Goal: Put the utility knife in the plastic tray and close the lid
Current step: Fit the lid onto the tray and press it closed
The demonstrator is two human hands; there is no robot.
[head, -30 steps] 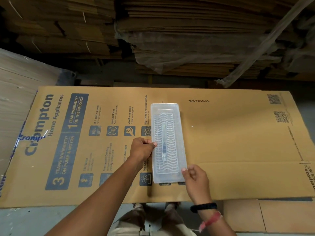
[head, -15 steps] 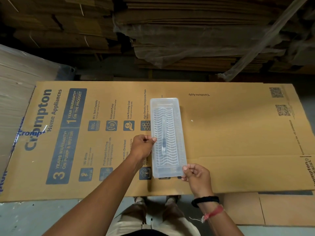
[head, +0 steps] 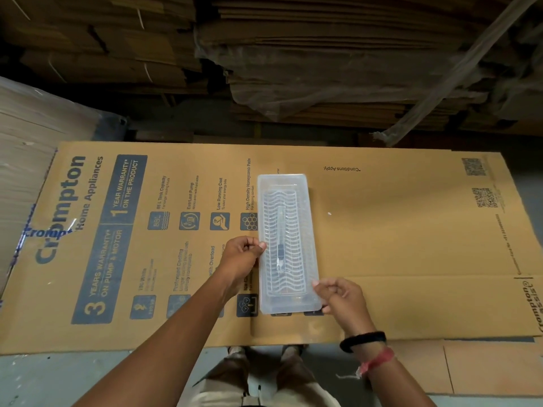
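Observation:
A long clear plastic tray [head: 302, 201] lies on a flattened printed cardboard box, its lid down over it. Through the wavy lid shows the slim utility knife [head: 280, 240], lying lengthwise inside. My left hand [head: 241, 257] presses its curled fingers against the tray's left edge at mid-length. At the tray's near right corner, the fingertips of my right hand [head: 342, 301] pinch the rim.
The flattened cardboard box [head: 396, 245] covers the work surface, with its front edge near my legs. Stacks of flat cardboard [head: 323, 60] wrapped in plastic rise behind it. A paler stack [head: 26, 160] sits at the left. Grey floor shows below.
Both hands keep nearly the same hold on the tray. The right hand's fingers have shifted slightly at the near right corner. The camera view has drifted a little.

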